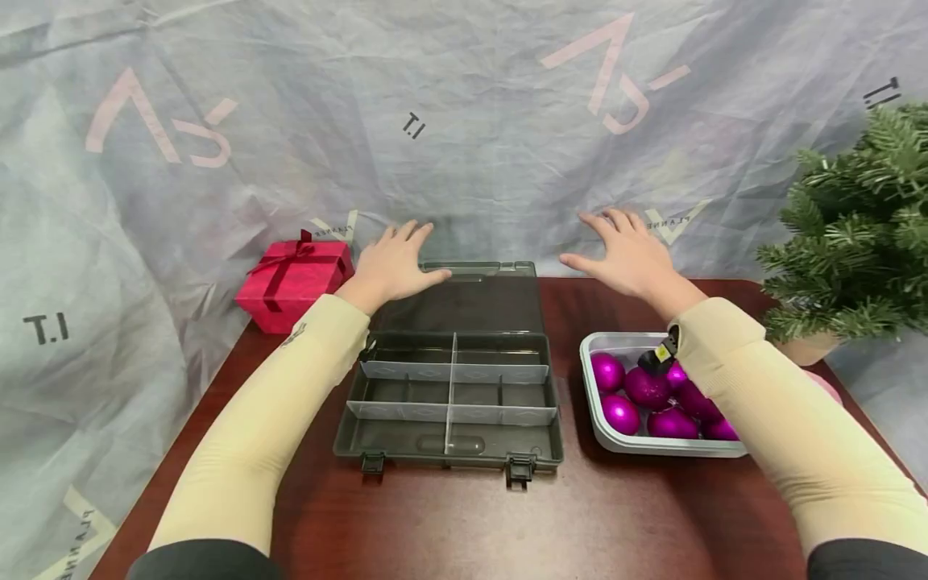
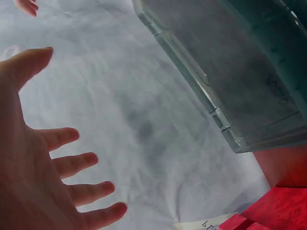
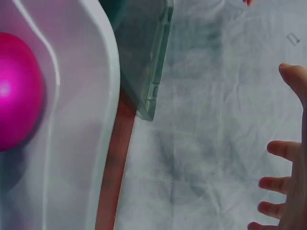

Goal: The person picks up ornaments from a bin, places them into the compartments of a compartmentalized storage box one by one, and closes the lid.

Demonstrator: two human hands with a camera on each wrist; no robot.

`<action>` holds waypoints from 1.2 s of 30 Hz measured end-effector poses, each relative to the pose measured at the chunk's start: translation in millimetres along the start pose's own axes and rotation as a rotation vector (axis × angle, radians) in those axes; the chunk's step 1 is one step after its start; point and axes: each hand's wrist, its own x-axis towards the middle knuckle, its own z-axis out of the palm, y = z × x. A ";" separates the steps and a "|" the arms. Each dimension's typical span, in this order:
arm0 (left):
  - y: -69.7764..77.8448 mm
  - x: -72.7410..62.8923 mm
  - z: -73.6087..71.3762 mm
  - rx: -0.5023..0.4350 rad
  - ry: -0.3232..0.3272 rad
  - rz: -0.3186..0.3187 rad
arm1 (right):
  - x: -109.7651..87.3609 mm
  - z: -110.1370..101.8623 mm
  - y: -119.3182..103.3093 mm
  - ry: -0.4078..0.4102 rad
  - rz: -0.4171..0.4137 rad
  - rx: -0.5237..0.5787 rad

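Note:
Both hands are raised with fingers spread, holding nothing. My left hand (image 1: 395, 262) hovers at the left of the raised lid of a dark translucent compartment box (image 1: 449, 443); its palm and fingers (image 2: 76, 167) show in the left wrist view. My right hand (image 1: 627, 254) is up behind a white tray (image 1: 674, 447) of shiny purple ornament balls (image 1: 648, 388), apart from both tray and box. The box stands with its lid (image 1: 471, 306) tilted back, light dividers splitting it into several bare compartments, two latches in front. The right forearm covers part of the tray.
A red gift box (image 1: 293, 282) with a dark ribbon sits at the table's back left. A small artificial fir tree (image 1: 863, 234) stands at the back right. Grey printed cloth (image 1: 478, 161) hangs behind the dark red wooden table (image 1: 478, 524).

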 end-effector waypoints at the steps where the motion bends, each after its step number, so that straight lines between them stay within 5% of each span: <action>1: -0.8 -3.6 -1.4 -0.008 0.002 0.008 | -3.2 -0.3 -1.0 0.006 0.003 0.010; 6: -1.9 -24.2 -8.4 -0.077 0.021 0.038 | -20.4 -1.5 -3.7 0.021 0.005 0.078; 10: -1.3 -43.8 -7.7 -0.111 0.058 0.070 | -35.2 0.4 -0.5 0.048 -0.080 0.175; 16: -9.3 -78.4 6.8 -0.166 0.167 0.075 | -61.4 6.2 4.6 0.005 -0.241 0.347; 21: -22.9 -106.4 20.0 -0.278 0.275 0.049 | -84.7 9.6 10.3 -0.038 -0.277 0.408; 25: -38.4 -126.1 26.9 -0.371 0.301 0.069 | -102.0 14.1 16.2 -0.061 -0.311 0.438; 30: -59.4 -146.9 35.3 -0.509 0.244 0.059 | -118.5 22.6 33.7 -0.101 -0.296 0.407; 36: -82.2 -164.2 54.1 -0.623 0.126 -0.053 | -135.2 23.9 52.4 -0.138 -0.278 0.303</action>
